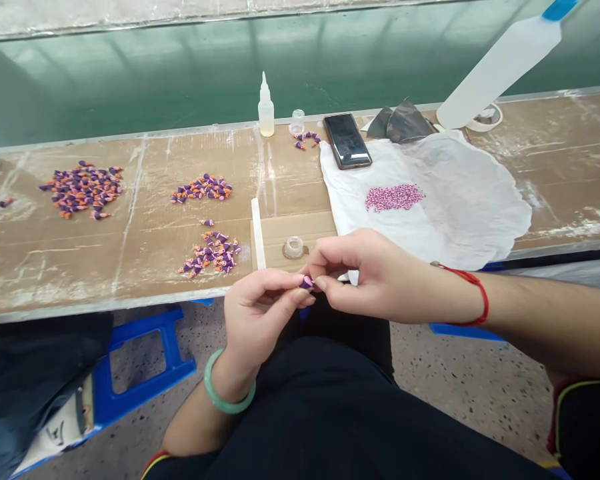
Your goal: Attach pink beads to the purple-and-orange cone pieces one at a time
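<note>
Between the thumb and forefinger of my left hand (265, 303) is a small purple figurine (306, 283) with a pink end. My right hand (365, 273) is closed in a pinch, its fingertips right at the pink end of that piece. Whatever those fingertips hold is too small to make out. Just beyond my hands, a little clear round pot (294, 247) sits on a cardboard square (275, 230). A white strip (258, 233) lies along the square's left side. To the left is a loose group of similar purple, pink and orange figurines (213, 255).
More figurines form a heap (87, 190) and a smaller group (203, 189). A dropper bottle (266, 113) stands at the back, near a phone (347, 141). Tiny pink pieces (394, 197) lie on white cloth (450, 200). A large white bottle (500, 70) leans at right. Blue stools (145, 353) are below.
</note>
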Available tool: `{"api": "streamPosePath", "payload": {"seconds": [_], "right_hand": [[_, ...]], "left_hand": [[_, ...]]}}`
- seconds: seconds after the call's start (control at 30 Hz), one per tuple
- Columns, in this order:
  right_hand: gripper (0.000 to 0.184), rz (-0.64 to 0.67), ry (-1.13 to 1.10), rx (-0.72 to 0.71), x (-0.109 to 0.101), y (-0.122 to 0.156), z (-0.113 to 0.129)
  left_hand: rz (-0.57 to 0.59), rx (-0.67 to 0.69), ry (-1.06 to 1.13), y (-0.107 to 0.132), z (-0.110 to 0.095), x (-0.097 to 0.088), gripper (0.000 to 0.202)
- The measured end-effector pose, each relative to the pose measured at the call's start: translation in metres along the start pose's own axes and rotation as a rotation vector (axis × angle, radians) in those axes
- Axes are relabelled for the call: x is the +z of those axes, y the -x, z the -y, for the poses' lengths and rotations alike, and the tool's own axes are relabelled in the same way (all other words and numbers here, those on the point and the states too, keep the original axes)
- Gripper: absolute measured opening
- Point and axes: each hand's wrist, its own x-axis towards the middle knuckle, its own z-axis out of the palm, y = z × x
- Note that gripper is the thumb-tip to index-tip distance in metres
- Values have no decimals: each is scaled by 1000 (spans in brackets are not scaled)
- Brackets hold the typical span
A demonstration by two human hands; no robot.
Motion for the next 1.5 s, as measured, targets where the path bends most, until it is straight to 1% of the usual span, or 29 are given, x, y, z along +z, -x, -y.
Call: {"api": "streamPosePath", "payload": {"seconds": [0.17, 0.37, 0.53, 0.6, 0.67, 0.73, 0.8, 0.83, 0.93, 1.0, 1.03, 1.07, 1.1, 1.13, 1.17, 1.27, 1.3, 1.37, 1.4, 1.5], "right_hand": [[10, -11, 35, -2, 0, 0, -1], [9, -12, 48, -19, 1, -1, -6], [7, 7, 50, 33, -10, 0, -9], [7, -41, 31, 79, -18, 2, -13], [11, -123, 7, 136, -26, 6, -20], [18, -183, -11, 207, -33, 13, -30], [24, -210, -20, 291, -38, 20, -43], [26, -217, -18, 348, -40, 23, -50], [26, -216, -12, 415, -44, 30, -72], [25, -212, -44, 445, -46, 32, -84], [24, -211, -62, 455, -46, 33, -89], [24, -217, -76, 462, -46, 33, -93], [25, -234, -82, 470, -46, 34, -96], [25, -252, -83, 483, -46, 34, -99], [24, -267, -85, 500, -46, 35, -101], [19, -299, -112, 550, -48, 36, -106], [19, -289, -128, 558, -49, 37, -108], [19, -266, -148, 568, -50, 38, -111], [22, -264, -146, 570, -51, 39, -113], [41, -307, -105, 572, -52, 45, -119]], "left_hand": [[-35, 6, -45, -2, 0, 1, 12], [-22, -7, -44, -4, 1, 0, 11], [-3, -76, -74, -6, 0, 2, 17], [8, -99, -92, -7, -1, 2, 18], [1, -118, -132, -9, -2, -1, 18], [-23, -141, -204, -14, -2, -11, 17], [-35, -161, -317, -23, -3, -28, 15], [-42, -158, -392, -28, -4, -40, 14], [-43, -92, -659, -49, -9, -80, 10], [-3, -31, -842, -62, -14, -104, 10], [36, -18, -919, -69, -17, -114, 10], [74, -18, -988, -75, -20, -122, 12], [84, -29, -1052, -82, -22, -129, 16], [61, -47, -1113, -90, -23, -135, 20], [8, -60, -1171, -99, -24, -140, 23], [-218, -55, -1319, -129, -21, -151, 20], [-256, -50, -1352, -139, -19, -154, 18], [-276, -52, -1410, -158, -15, -158, 14], [-271, -59, -1441, -165, -14, -158, 12], [-227, -88, -1515, -176, -14, -157, 6]]}}
